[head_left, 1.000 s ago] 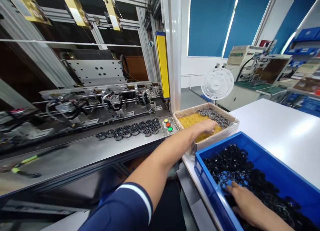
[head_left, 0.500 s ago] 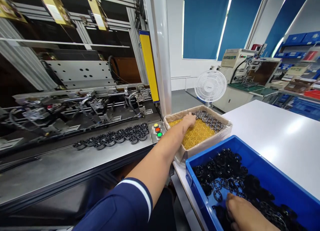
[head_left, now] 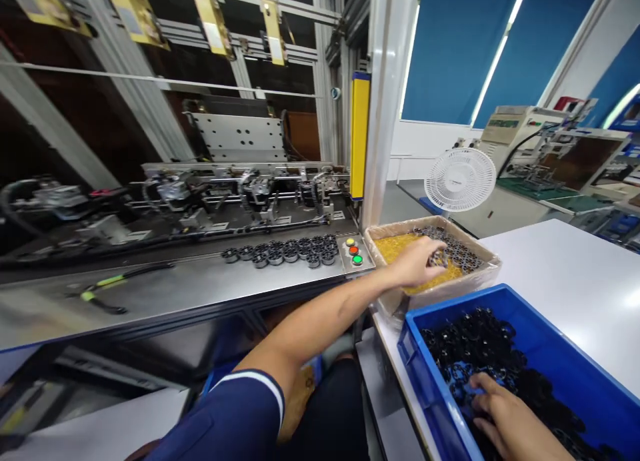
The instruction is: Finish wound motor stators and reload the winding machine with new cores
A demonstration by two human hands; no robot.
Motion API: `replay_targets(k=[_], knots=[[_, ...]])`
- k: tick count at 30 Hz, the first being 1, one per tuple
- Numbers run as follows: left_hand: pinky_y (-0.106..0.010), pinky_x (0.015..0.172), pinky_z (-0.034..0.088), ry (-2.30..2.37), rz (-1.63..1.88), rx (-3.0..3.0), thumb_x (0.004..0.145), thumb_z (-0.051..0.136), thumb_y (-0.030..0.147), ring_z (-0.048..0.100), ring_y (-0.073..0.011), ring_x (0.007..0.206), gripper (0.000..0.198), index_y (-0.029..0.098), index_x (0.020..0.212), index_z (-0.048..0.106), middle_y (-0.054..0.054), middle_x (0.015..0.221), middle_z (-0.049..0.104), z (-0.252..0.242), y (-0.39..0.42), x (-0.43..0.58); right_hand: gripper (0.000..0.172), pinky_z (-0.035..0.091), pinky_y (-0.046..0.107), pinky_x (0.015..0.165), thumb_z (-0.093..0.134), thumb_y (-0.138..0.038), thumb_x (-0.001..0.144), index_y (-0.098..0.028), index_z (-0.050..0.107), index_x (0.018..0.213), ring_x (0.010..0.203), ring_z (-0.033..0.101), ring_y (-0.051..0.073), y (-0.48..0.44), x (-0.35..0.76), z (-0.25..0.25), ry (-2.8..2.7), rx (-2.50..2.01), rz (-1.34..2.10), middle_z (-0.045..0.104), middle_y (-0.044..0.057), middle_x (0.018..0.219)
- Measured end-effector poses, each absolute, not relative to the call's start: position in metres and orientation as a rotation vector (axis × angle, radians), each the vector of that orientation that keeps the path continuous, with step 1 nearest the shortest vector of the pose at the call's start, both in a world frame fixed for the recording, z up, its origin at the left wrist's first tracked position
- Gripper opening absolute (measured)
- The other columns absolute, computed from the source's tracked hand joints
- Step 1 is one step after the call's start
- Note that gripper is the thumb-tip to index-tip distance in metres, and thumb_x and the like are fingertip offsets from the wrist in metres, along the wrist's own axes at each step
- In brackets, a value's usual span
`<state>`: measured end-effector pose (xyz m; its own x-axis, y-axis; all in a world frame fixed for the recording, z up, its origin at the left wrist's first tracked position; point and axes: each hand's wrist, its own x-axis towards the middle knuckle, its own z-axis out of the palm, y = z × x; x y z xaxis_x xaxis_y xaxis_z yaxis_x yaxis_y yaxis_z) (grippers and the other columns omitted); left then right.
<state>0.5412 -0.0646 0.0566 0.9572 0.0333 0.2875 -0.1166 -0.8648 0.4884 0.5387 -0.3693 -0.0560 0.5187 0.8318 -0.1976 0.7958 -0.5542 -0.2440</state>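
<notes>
My left hand (head_left: 419, 261) reaches into a cardboard box (head_left: 490, 269) that holds yellow rings and grey metal rings (head_left: 457, 248). Its fingers are curled round a grey metal ring (head_left: 439, 258) lifted just above the yellow ones. My right hand (head_left: 505, 418) lies in a blue plastic bin (head_left: 430, 388) full of black ring-shaped parts (head_left: 480, 344), fingers bent down among them; whether they hold one is hidden.
A steel machine bench (head_left: 175, 294) at the left carries a row of grey rings (head_left: 285, 251), three coloured buttons (head_left: 353, 250) and a green-handled tool (head_left: 107, 291). A white table (head_left: 565, 281), a small white fan (head_left: 460, 180) and further machines stand at the right.
My left hand has moved from the box's far left corner to its middle and closed on a grey ring. My right hand shifted slightly among the black parts. The view swung left.
</notes>
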Motion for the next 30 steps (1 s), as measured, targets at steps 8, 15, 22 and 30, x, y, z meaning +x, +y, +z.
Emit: replay_targets(k=[8,15,22,30], knots=[[-0.028,0.085,0.056,-0.121,0.395,1.369,0.072,0.083,0.024,0.066,-0.0155,0.094,0.043,0.014,0.113,0.074,-0.015,0.119,0.065,-0.007,-0.092,0.342,0.018,0.058,0.033,0.087,0.060,-0.036,0.091,-0.020,0.067,0.095,0.095,0.070,0.022,-0.351,0.530,-0.035,-1.448,-2.166,-0.334,0.066,0.010,0.107],[-0.028,0.085,0.059,-0.084,0.380,1.348,0.067,0.088,0.023,0.070,-0.0175,0.091,0.049,0.013,0.113,0.074,-0.014,0.115,0.070,-0.003,-0.100,0.304,0.043,0.054,0.033,0.088,0.068,-0.014,0.087,-0.019,0.056,0.128,0.100,0.064,0.021,-0.308,0.433,0.032,-1.460,-1.904,-0.430,0.063,0.011,0.114],[-0.027,0.089,0.058,-0.087,0.153,1.138,0.070,0.087,0.021,0.071,-0.0148,0.089,0.049,0.015,0.116,0.072,-0.009,0.102,0.075,-0.003,-0.122,0.301,0.050,0.053,0.034,0.088,0.065,0.004,0.081,-0.013,0.057,0.129,0.107,0.060,0.021,-0.308,0.395,0.031,-1.537,-1.710,-0.349,0.057,0.014,0.115],[-0.023,0.082,0.057,-0.020,0.141,0.995,0.049,0.096,0.013,0.071,-0.0120,0.082,0.067,0.014,0.111,0.072,-0.006,0.097,0.076,-0.011,-0.137,0.313,0.044,0.053,0.038,0.084,0.065,0.003,0.082,-0.012,0.059,0.123,0.102,0.059,0.022,-0.308,0.400,0.029,-1.580,-1.675,-0.379,0.060,0.012,0.106]])
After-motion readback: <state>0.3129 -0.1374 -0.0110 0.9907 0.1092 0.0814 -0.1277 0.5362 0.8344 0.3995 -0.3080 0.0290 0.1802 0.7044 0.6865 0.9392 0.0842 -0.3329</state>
